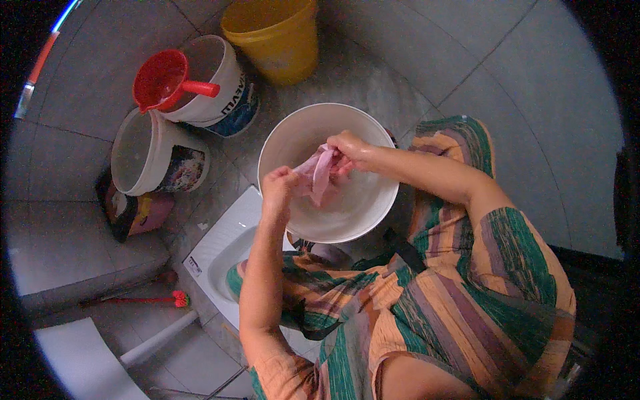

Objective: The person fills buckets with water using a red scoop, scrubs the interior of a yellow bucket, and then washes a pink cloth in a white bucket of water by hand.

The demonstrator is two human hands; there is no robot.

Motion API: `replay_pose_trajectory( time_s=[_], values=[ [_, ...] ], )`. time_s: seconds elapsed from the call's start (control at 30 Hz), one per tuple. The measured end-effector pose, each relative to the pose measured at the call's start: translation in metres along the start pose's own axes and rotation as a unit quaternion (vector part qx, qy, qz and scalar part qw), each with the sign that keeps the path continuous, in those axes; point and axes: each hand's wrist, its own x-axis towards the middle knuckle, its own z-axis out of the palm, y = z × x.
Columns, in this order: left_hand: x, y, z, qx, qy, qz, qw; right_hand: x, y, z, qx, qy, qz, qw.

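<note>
A pink cloth (pixel 322 172) is stretched between my two hands over a large white bucket (pixel 360 225). My left hand (pixel 281 182) grips the cloth's left end near the bucket's left rim. Higher and to the right, my right hand (pixel 349 150) is closed around the other end, with a fold of cloth hanging down between the hands. The bucket's inside looks pale and shaded; whether the cloth's lower part touches anything in it, I cannot tell.
A red dipper (pixel 162 80) rests on a white bucket (pixel 225 107) at the upper left. Another white bucket (pixel 182 150) leans beside it, and a yellow bucket (pixel 280 45) stands at the top. A squat toilet (pixel 225 245) lies lower left, near a red-headed brush (pixel 180 299).
</note>
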Motion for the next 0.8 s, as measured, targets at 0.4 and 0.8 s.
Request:
replay_pose_trajectory(
  time_s=[0.4,0.8],
  values=[
    [0.007,0.031,-0.025,-0.106,0.048,0.136,0.984,-0.020,-0.001,-0.013,-0.848,-0.052,-0.073,0.523],
    [0.013,0.012,0.021,0.026,-0.049,0.193,0.980,-0.016,-0.006,0.021,-0.385,-0.135,-0.287,0.867]
  ],
)
